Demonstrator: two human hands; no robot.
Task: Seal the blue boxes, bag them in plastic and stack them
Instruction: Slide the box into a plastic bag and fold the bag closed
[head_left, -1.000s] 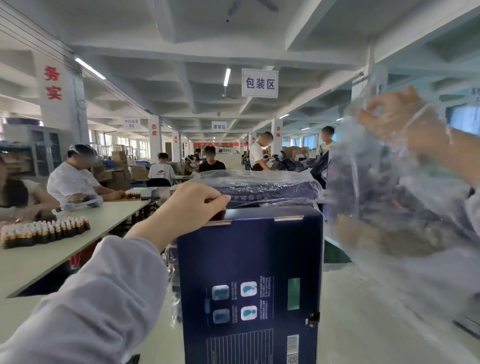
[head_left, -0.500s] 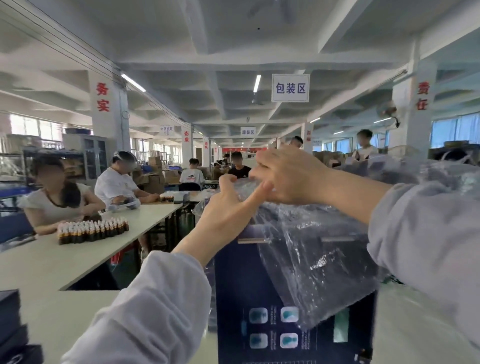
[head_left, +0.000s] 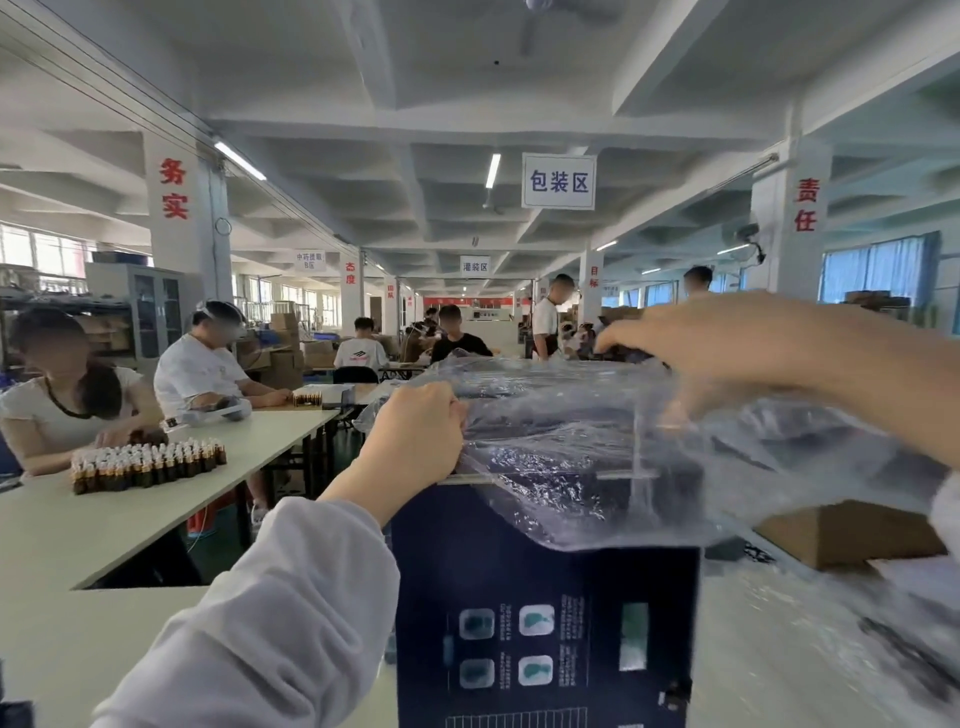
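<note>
The blue box (head_left: 545, 623) stands upright on the pale tabletop (head_left: 78, 649) right in front of the camera. It is a tall, flat-faced carton of dark navy card, printed with four small rounded squares and fine white text. A clear plastic bag (head_left: 571, 457), thin, glossy and crinkled with bright highlights, is draped over the box's top edge and hangs partway down its front. The left hand (head_left: 415, 436) is clenched on the bag's left edge at the box's top left corner, with a soft pale grey sleeve (head_left: 270, 623) running back from it. The right hand (head_left: 727, 348) is blurred. It reaches across above the box and grasps the bag's raised far edge, the thumb showing dimly through the film. To the right lies a brown cardboard carton (head_left: 852, 530) under more loose film. On the long table to the left, small brown bottles (head_left: 148, 462) stand packed in rows in front of seated workers. A white rectangular sign (head_left: 558, 182) hangs from the concrete ceiling.
</note>
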